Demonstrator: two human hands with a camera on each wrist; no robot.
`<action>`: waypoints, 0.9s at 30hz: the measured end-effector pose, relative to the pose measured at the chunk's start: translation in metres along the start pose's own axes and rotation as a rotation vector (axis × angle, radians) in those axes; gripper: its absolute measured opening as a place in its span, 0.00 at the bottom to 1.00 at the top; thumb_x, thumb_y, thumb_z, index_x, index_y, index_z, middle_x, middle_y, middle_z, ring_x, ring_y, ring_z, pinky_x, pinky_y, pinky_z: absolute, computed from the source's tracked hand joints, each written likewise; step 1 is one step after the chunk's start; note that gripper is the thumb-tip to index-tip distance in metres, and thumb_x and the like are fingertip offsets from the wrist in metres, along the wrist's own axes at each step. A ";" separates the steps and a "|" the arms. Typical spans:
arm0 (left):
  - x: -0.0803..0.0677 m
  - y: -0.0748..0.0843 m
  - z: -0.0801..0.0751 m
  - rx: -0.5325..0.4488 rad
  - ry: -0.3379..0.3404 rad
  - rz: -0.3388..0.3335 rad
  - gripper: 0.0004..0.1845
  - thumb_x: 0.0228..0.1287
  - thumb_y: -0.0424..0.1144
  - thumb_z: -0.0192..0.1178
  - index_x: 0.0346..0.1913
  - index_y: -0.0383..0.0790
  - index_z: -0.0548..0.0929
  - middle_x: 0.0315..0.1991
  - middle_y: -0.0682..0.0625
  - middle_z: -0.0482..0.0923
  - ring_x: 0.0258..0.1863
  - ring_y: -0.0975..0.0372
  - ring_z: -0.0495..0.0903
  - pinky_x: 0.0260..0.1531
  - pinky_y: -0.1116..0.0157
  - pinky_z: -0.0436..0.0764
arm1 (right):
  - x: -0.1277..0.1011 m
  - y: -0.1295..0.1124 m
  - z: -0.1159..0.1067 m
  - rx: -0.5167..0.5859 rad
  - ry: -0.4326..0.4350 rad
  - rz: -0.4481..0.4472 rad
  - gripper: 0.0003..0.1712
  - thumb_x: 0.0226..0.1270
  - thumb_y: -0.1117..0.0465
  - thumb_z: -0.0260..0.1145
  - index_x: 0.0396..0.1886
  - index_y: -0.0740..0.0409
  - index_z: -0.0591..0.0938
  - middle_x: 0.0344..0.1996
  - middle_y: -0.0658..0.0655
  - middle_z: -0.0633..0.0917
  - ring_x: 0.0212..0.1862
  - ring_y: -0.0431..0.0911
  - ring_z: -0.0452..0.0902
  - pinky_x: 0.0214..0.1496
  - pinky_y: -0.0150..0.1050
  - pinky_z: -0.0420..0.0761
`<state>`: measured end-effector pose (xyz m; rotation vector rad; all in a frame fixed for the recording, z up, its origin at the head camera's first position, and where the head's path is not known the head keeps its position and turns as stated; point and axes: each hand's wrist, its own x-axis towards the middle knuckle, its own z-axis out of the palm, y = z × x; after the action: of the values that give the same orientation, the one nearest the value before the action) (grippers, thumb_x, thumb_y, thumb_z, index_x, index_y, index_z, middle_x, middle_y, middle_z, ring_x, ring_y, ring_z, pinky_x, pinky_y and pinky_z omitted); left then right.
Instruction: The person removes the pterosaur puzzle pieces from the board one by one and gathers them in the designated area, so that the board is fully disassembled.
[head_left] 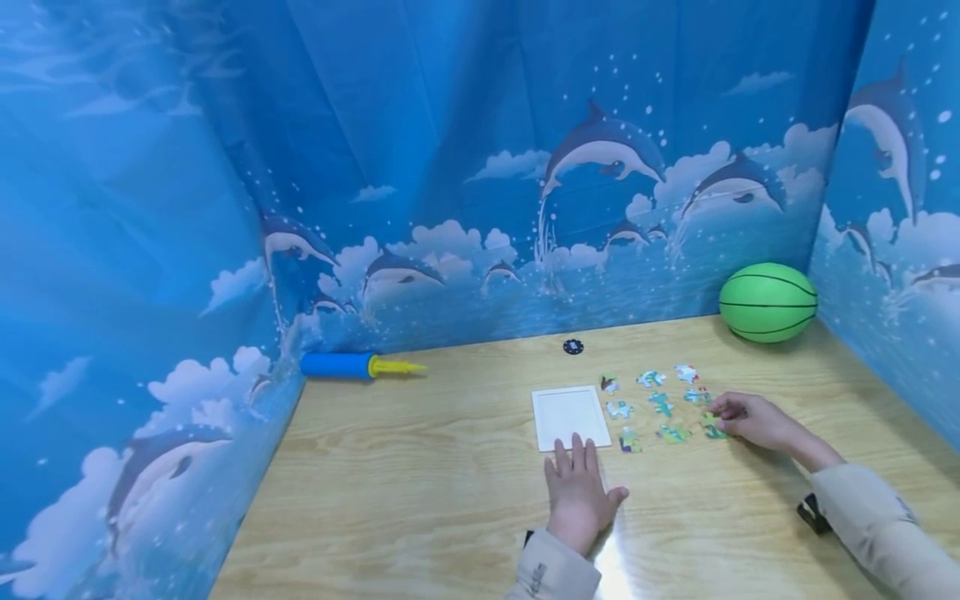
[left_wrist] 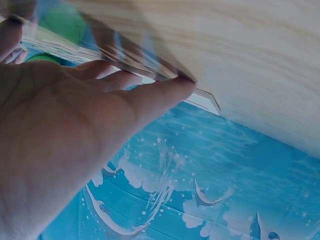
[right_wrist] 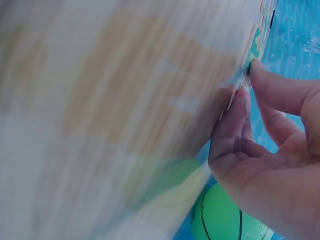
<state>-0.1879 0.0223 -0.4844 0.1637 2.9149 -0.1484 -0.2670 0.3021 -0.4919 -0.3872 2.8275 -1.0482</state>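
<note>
A white square puzzle tray (head_left: 570,415) lies on the wooden table (head_left: 420,483). My left hand (head_left: 579,479) lies flat just before it, fingers straight, fingertips at the tray's near edge (left_wrist: 206,96). Several colourful puzzle pieces (head_left: 654,403) are scattered right of the tray. My right hand (head_left: 726,414) is at the right end of that cluster, fingers curled, and pinches a greenish piece (head_left: 712,430) lying on the table. In the right wrist view the thumb and a finger (right_wrist: 237,107) close on the piece's edge (right_wrist: 256,42).
A green ball (head_left: 768,302) sits in the far right corner. A blue and yellow hand pump (head_left: 352,365) lies at the far left by the wall. A small black disc (head_left: 573,347) lies behind the tray. Blue dolphin-print walls enclose three sides.
</note>
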 end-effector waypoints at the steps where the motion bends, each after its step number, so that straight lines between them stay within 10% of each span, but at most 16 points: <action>1: 0.000 0.000 0.000 0.000 -0.002 -0.001 0.43 0.51 0.73 0.33 0.68 0.54 0.50 0.69 0.54 0.45 0.67 0.53 0.48 0.63 0.55 0.55 | 0.000 0.000 0.000 -0.003 -0.003 -0.001 0.12 0.52 0.69 0.63 0.38 0.68 0.78 0.34 0.60 0.80 0.36 0.50 0.74 0.38 0.41 0.75; 27: 0.002 0.003 0.003 -0.001 0.058 0.040 0.44 0.52 0.72 0.35 0.68 0.50 0.53 0.69 0.51 0.45 0.67 0.52 0.48 0.63 0.55 0.54 | -0.007 -0.002 0.002 -0.025 -0.005 0.074 0.15 0.62 0.64 0.55 0.43 0.71 0.76 0.36 0.66 0.78 0.41 0.59 0.73 0.43 0.56 0.72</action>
<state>-0.1885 0.0251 -0.4883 0.2296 2.9673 -0.1385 -0.2599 0.3010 -0.4922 -0.2847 2.8287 -0.9977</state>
